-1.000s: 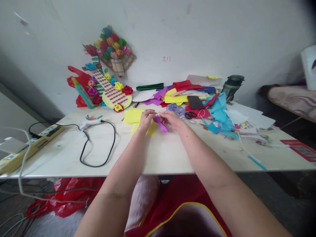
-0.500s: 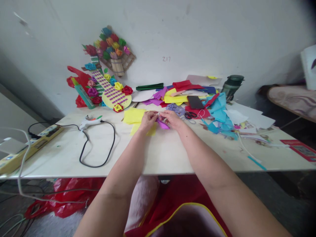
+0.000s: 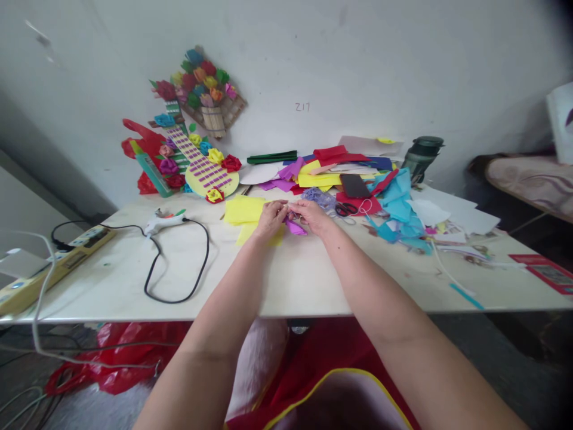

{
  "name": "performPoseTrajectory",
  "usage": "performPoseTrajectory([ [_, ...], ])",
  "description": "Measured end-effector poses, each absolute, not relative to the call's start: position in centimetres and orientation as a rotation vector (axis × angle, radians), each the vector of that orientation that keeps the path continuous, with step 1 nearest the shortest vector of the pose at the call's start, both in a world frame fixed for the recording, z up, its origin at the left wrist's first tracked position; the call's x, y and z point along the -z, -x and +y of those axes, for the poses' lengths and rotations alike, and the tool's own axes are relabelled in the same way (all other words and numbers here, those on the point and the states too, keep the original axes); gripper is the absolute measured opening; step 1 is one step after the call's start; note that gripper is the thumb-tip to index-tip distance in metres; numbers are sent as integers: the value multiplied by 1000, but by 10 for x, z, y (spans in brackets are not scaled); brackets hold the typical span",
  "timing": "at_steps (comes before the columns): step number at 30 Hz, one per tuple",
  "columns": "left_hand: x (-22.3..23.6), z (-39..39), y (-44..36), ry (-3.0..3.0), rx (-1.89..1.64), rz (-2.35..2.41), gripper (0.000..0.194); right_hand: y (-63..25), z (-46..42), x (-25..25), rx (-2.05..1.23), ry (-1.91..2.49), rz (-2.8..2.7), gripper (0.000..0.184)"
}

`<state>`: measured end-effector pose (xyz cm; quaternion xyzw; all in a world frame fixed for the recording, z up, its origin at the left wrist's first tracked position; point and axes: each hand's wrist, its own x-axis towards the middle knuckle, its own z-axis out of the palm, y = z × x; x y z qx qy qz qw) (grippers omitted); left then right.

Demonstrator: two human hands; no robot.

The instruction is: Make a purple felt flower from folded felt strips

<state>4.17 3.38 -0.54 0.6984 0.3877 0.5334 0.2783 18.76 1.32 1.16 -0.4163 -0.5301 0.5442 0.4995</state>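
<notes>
Both my hands meet over the middle of the table, fingers pinched close together. Between them a piece of purple crepe paper (image 3: 295, 227) hangs down, its upper end hidden by the fingers. My left hand (image 3: 271, 217) is closed on it from one side, my right hand (image 3: 313, 215) from the other. Yellow paper sheets (image 3: 242, 211) lie flat beside and partly beneath my left hand. Just beyond my right hand are a purplish bundle (image 3: 317, 195) and black-handled scissors (image 3: 346, 209), with a loose white string (image 3: 366, 206) near them.
A glue gun (image 3: 163, 223) with a looped black cord lies left, near a power strip (image 3: 76, 263). A paper-flower guitar (image 3: 210, 176) leans at the back. Coloured paper (image 3: 331, 176), a phone (image 3: 354, 186), a dark bottle (image 3: 421, 158) and blue scraps (image 3: 396, 206) stand or lie behind and right.
The fingers have shifted slightly around the purple paper, and its hanging end has turned a little. Everything else on the table stays put.
</notes>
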Motion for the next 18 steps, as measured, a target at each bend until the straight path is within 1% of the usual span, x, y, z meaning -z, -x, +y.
performPoseTrajectory([
  [5, 5, 31, -39, -2050, -1388, 1127, 24, -186, 10, -15, -1331, 1002, -1281, 24],
  [12, 2, 30, -35, -1870, -1556, 1195, 19, -184, 10, -16, -1407, 976, -1208, 25],
  [18, 2, 30, -32, -1767, -1606, 1104, 15, -184, 15, -13, -1389, 1010, -1113, 24],
])
